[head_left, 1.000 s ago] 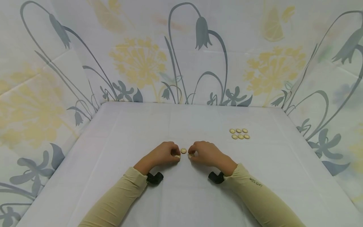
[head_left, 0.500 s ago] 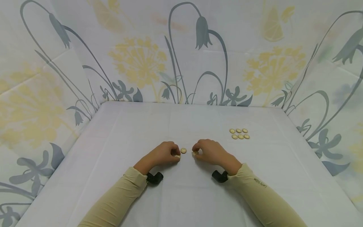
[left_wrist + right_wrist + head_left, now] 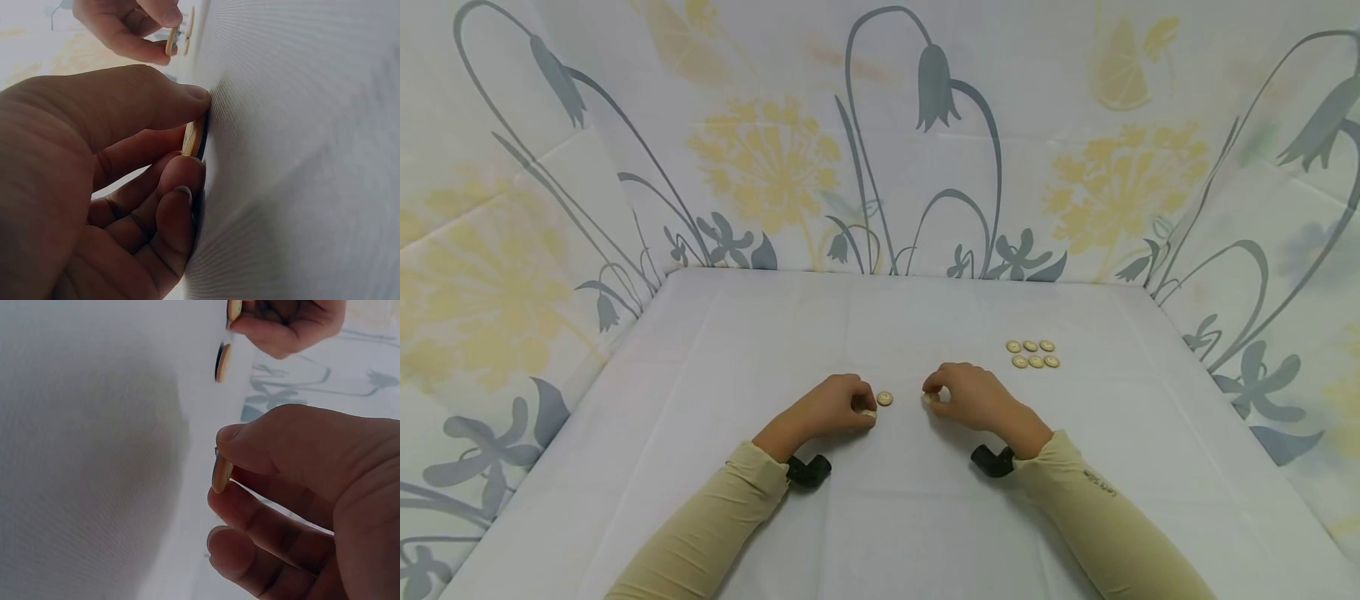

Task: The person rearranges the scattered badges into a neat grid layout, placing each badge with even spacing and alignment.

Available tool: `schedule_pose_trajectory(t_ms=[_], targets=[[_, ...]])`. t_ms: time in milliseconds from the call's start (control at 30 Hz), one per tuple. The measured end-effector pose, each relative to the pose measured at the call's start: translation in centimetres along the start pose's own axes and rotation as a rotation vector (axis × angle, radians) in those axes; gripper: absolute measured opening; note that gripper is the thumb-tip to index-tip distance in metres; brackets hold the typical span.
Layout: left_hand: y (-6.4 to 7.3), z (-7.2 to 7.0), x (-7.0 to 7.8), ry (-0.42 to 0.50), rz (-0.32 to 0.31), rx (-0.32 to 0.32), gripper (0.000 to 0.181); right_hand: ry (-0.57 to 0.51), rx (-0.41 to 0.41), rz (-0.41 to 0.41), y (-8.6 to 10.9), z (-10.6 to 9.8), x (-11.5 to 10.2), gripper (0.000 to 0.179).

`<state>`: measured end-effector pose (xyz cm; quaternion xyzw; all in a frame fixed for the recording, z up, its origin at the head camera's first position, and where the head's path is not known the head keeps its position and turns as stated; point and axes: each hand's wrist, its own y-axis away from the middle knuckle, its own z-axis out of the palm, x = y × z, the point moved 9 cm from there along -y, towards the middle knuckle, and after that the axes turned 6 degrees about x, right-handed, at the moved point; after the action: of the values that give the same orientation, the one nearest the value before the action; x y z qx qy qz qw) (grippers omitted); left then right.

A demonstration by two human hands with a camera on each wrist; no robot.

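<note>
My left hand (image 3: 842, 406) rests on the white tablecloth (image 3: 880, 517) and pinches a small beige button (image 3: 192, 138) between thumb and forefinger, its edge against the cloth. A second, loose button (image 3: 885, 398) lies flat just right of that hand. My right hand (image 3: 962, 396) pinches another beige button (image 3: 221, 474) between thumb and fingers, held a little off the cloth, to the right of the loose one. Both hands are curled, knuckles up.
Several more beige buttons (image 3: 1032, 354) lie in two neat rows at the table's right rear. Floral fabric walls (image 3: 880, 150) enclose the table on three sides. Black wrist cameras (image 3: 808, 471) sit under both beige sleeves.
My right hand has drawn away to the right with its button, widening the gap to the loose button. The left hand has stayed in place.
</note>
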<state>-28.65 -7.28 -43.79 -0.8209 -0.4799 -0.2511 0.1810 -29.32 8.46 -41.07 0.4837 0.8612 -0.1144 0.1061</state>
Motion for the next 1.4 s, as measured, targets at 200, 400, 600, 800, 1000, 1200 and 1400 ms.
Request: schedule_pose_trajectory(t_ms=[200, 400, 600, 800, 1000, 1200, 1400], targets=[[0.0, 0.1, 0.0, 0.009, 0.0, 0.001, 0.005, -0.017, 0.011, 0.021, 0.3, -0.4, 0.8, 0.022], [0.1, 0.2, 0.1, 0.011, 0.003, -0.003, 0.004, -0.025, 0.006, 0.035, 0.4, -0.4, 1.5, 0.023], [0.1, 0.1, 0.0, 0.002, -0.002, -0.001, 0.006, -0.033, 0.013, 0.046, 0.3, -0.3, 2.0, 0.022], [0.1, 0.0, 0.0, 0.005, -0.007, 0.001, 0.005, -0.033, 0.002, 0.062, 0.2, -0.2, 2.5, 0.023], [0.1, 0.0, 0.0, 0.006, -0.002, 0.003, 0.005, -0.055, 0.019, 0.074, 0.1, -0.8, 3.4, 0.024], [0.1, 0.0, 0.1, 0.005, 0.002, 0.006, 0.005, -0.074, 0.049, 0.072, 0.0, -1.2, 4.3, 0.024], [0.1, 0.0, 0.0, 0.007, -0.003, 0.001, 0.006, -0.079, 0.062, 0.077, 0.1, -1.6, 5.1, 0.024]])
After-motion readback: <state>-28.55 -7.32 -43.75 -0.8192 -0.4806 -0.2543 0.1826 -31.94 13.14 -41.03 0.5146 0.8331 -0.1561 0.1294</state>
